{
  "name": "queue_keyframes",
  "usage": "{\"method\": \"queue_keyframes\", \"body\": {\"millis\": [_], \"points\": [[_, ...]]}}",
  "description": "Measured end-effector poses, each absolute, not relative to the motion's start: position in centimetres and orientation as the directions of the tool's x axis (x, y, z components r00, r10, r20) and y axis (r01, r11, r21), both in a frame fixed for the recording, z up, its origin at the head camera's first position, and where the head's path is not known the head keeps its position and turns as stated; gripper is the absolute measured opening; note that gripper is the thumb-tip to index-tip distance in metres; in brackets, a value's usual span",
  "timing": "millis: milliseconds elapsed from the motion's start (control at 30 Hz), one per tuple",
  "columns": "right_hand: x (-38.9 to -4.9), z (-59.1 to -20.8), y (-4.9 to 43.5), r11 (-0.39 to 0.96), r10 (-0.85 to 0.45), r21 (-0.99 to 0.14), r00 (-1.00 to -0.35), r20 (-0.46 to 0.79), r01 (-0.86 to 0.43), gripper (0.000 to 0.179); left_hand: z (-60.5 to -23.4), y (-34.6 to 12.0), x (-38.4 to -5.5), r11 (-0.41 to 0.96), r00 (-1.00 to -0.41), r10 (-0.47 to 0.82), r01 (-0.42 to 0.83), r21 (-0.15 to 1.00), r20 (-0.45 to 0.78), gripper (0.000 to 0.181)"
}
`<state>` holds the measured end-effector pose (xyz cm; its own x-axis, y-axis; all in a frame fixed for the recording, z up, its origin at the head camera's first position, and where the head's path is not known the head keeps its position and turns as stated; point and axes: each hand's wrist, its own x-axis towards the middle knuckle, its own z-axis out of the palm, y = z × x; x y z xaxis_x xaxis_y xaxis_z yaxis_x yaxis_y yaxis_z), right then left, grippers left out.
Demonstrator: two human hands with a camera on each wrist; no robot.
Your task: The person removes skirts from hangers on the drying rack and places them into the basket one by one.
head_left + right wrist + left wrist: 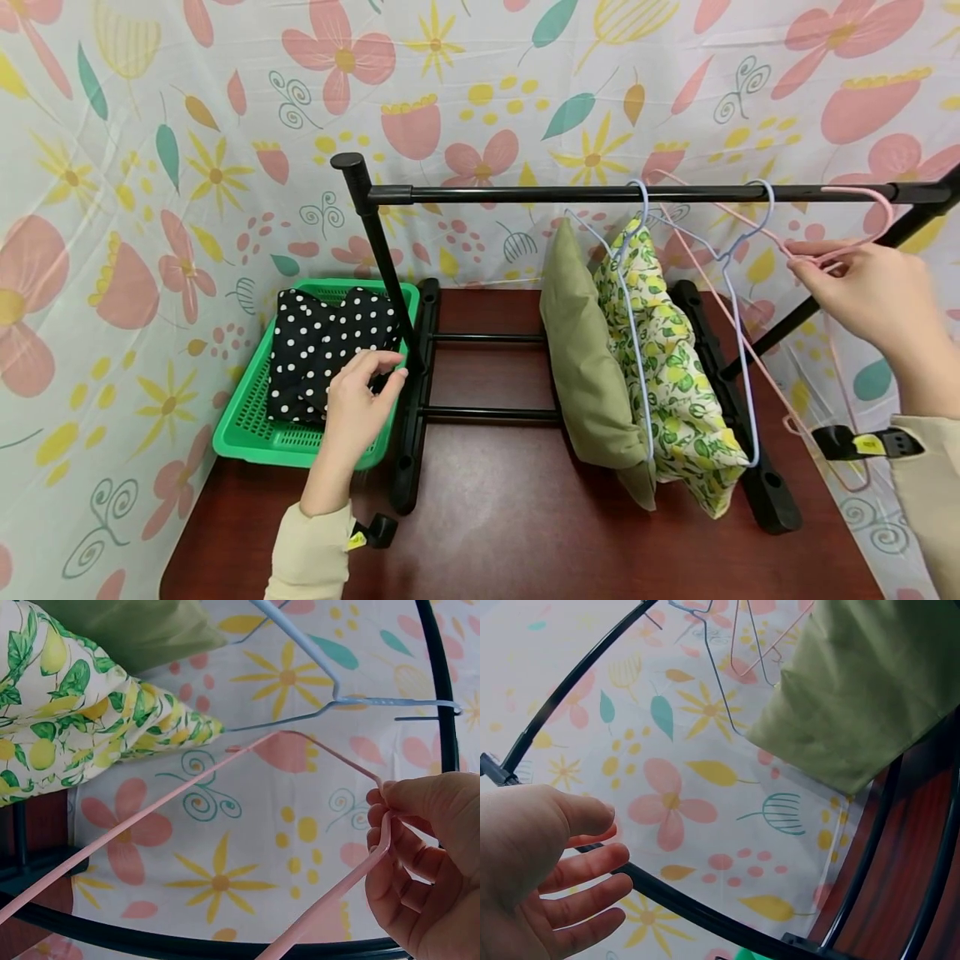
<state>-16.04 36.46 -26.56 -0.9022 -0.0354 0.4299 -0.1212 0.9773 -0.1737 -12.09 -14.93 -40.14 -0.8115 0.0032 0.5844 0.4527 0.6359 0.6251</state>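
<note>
So, two cloths are already up: a green cloth on one blue hanger and a lemon-print cloth on another, side by side over the right half of the desk. Both hangers are hooked on the rail of the black rack. Not up yet: a polka-dot cloth, lying in a green basket by the desk's back left corner. Call it roughly two out of three, just going by what's in view.

As for the hands, the right hand has thumb and fingers pinched around the neck of a bare pink hanger, up at rail height near the desk's right edge. Can't tell if the hook is actually resting on the rail. The left hand has nothing in it, fingers loosely curved and thumb apart, above the basket's right rim. The polka-dot cloth is right by that hand, well away from the pink hanger.
</note>
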Motion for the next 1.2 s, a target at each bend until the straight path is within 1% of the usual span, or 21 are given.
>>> {"method": "queue_keyframes", "body": {"millis": [133,267,600,933,1200], "points": [[-16.8,-26.6,36.5,0.977,-0.035,-0.177,-0.905,0.424,-0.121,0.039,-40.6,-14.8,-12.2,0.629,-0.811,-0.002,0.454,0.632,0.585,0.012],[-17.6,-26.5,36.4,0.975,-0.049,-0.177,-0.906,0.421,-0.135,0.034,-40.8,-14.4,-12.1,0.621,-0.822,-0.009,0.441,0.647,0.569,0.011],[-18.9,-27.0,35.8,0.974,-0.054,-0.183,-0.925,0.377,-0.132,0.033,-41.2,-13.9,-11.8,0.613,-0.852,-0.020,0.403,0.679,0.524,0.011],[-19.3,-27.5,35.4,0.957,-0.024,-0.267,-0.951,0.308,-0.110,0.037,-41.5,-13.8,-11.5,0.606,-0.877,-0.048,0.354,0.712,0.477,0.011],[-19.6,-27.5,35.1,0.964,-0.044,-0.238,-0.954,0.295,-0.118,0.039,-41.6,-13.8,-11.4,0.603,-0.879,-0.056,0.348,0.718,0.473,0.011]]}}
